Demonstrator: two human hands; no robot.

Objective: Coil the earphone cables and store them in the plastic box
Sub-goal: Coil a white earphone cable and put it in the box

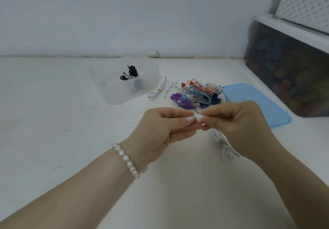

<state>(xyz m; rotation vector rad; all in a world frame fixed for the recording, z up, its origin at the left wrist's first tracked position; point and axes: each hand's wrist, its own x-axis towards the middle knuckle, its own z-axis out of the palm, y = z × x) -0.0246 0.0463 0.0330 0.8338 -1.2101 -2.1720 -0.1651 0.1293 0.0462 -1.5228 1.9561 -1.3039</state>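
Note:
My left hand (166, 127) and my right hand (238, 121) meet above the table, both pinching the top of a white earphone cable (199, 118). Its bundled loops (223, 144) hang below my right hand, bound by a grey tie. The clear plastic box (114, 93) stands open behind my hands and holds a coiled black earphone (130, 73). A tied white earphone bundle (160, 90) lies just right of the box. Further right lies a tangled pile of earphones (197, 93) in purple, blue, red-striped and white.
A blue lid (263, 104) lies flat to the right of the pile. A large dark translucent storage bin (288, 73) with a white rim stands at the far right. The white table meets the wall behind the box.

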